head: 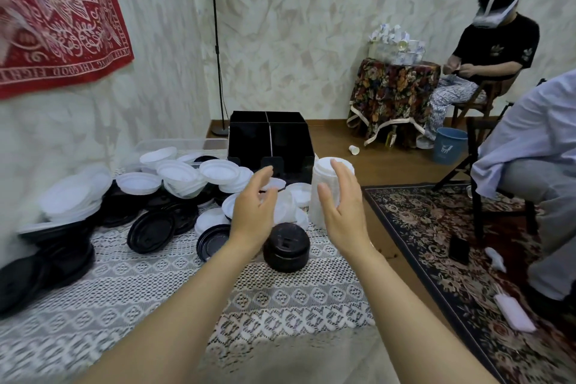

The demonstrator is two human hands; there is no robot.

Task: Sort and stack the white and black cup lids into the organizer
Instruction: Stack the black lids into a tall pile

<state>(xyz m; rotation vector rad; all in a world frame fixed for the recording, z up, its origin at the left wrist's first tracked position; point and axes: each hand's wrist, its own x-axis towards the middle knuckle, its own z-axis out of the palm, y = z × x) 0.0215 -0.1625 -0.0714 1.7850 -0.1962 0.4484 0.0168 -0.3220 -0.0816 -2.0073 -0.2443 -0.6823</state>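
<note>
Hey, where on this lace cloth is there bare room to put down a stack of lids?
The near white lace tablecloth is bare, bordered by the leaning black lid pile on the left and the short black lid stack ahead. Crowded: loose white lids between there and the black organizer box.

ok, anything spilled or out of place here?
Yes: a paper cup lies tipped on its side on the floor, left of the blue bucket. The white lids and black lids sit in a jumbled heap beside the organizer.
</note>
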